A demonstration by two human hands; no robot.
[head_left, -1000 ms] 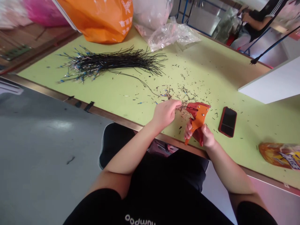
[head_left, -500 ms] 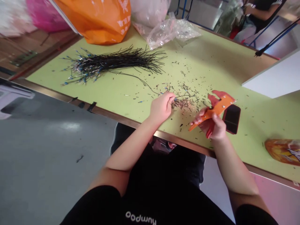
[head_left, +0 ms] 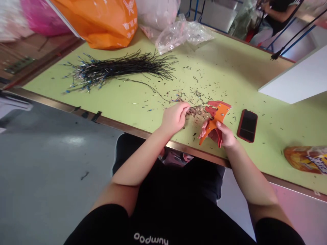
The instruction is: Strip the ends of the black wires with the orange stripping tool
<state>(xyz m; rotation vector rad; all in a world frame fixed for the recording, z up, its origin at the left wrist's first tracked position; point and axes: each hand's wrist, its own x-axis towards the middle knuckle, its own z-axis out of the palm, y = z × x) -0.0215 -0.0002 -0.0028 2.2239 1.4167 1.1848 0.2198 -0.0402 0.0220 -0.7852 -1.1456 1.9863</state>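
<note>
Your right hand (head_left: 226, 135) clasps the orange pliers (head_left: 221, 114) by the handles above the surface (head_left: 268, 149), apparently so their mouth faces your left hand (head_left: 175, 117), pinched closed on what I cannot tell.

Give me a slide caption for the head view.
Right hand holding an orange tool, left hand pinched near scraps, black wires and phone on the table.

A red-edged phone (head_left: 247, 125) and a labelled amber container (head_left: 304, 159) are borne by the bench (head_left: 269, 153), while an orange bag (head_left: 107, 25) and crumpled clear plastic (head_left: 173, 37) are set toward its far side
</note>
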